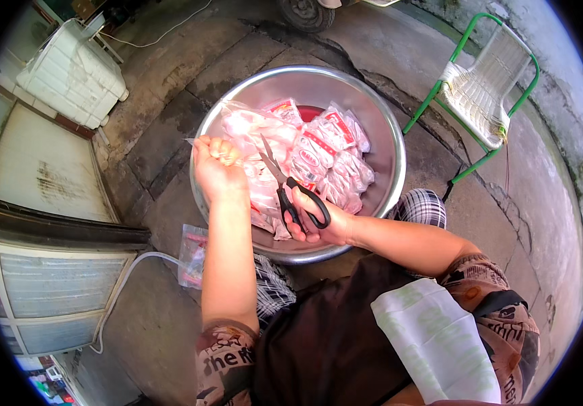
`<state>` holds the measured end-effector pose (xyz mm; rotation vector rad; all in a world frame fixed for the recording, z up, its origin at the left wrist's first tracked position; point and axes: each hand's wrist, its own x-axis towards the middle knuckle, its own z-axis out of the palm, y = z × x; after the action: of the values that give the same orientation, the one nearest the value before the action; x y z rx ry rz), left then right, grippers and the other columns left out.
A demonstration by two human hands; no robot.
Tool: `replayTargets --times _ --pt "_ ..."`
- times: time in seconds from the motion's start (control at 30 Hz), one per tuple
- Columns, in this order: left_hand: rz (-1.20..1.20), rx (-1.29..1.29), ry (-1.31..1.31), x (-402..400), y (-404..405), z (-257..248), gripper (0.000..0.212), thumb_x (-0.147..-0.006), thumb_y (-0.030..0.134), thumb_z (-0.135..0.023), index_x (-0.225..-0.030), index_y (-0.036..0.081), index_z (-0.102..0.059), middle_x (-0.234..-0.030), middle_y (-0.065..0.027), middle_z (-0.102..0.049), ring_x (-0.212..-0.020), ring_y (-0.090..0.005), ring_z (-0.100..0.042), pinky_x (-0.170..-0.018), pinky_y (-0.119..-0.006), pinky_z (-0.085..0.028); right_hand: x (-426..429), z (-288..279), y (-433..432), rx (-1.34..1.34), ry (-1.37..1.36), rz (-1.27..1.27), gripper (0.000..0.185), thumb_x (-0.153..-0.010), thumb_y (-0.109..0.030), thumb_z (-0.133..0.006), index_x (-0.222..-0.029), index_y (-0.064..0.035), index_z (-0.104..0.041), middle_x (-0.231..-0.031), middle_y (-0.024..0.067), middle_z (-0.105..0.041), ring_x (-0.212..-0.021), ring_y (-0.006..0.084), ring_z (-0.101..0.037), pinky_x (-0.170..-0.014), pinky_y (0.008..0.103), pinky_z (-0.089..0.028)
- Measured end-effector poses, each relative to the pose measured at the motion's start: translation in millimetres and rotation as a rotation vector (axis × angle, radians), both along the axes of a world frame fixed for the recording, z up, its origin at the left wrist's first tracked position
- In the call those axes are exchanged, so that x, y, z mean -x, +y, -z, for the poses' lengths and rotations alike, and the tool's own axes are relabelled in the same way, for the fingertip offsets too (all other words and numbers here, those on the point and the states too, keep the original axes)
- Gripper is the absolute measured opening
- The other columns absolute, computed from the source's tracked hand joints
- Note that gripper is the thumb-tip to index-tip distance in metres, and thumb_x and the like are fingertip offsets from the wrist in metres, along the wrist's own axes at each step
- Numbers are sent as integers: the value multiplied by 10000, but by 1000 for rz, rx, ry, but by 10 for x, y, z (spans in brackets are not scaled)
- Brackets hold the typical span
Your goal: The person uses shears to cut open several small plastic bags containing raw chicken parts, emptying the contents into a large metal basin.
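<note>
A wide metal basin (393, 137) holds several clear plastic packages (316, 152) of pale pink contents, some printed in red. Over its left side, my left hand (220, 167) is closed on the gathered end of a clear plastic bag (261, 124) with pale pink contents, and a scrap of film pokes out past the fist. My right hand (322, 218) grips a pair of scissors (281, 180) by the black handles. Their blades are parted and point up and left, over the bag. Reddish liquid or a red surface shows at the basin's far side, between packages.
An empty plastic bag with red print (192, 256) lies on the floor beside my left forearm. A white hose (141, 259) runs near it. A green-framed woven chair (479, 96) stands at right, a white tub-like appliance (75, 76) at upper left, and a wheel (309, 14) beyond the basin.
</note>
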<state>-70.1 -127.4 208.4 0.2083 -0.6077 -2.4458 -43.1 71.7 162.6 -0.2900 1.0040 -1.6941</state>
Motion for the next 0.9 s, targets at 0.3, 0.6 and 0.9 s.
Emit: replayTargets --times 0.3,0.6,0.9 --pt "3 34 -54 -8 196 -14 258 -969 281 -397 -770 121 -426 -555 39 -306 -451 -65 -260 -383 -195 -231 -72 146 -187 59 22 258 565 -818 -685 -407 -880 -131 -499 -674 -10 -494 -583 96 -450 -489 218 -273" --pt "174 -22 -34 -196 184 78 250 -972 275 -388 -775 136 -457 -555 47 -299 -454 -56 -257 -395 -198 -207 1201 -214 131 451 -89 786 412 -792 -564 -584 -770 -166 -482 -646 -46 -491 -600 91 -492 -499 220 -340" --pt "420 -207 110 -246 131 182 253 -968 256 -376 -777 116 -467 -543 43 -289 -441 -72 -240 -413 -224 -197 1161 -14 228 -523 554 969 361 -738 -238 -713 -929 -21 -496 -778 30 -523 -700 104 -470 -602 247 -381"
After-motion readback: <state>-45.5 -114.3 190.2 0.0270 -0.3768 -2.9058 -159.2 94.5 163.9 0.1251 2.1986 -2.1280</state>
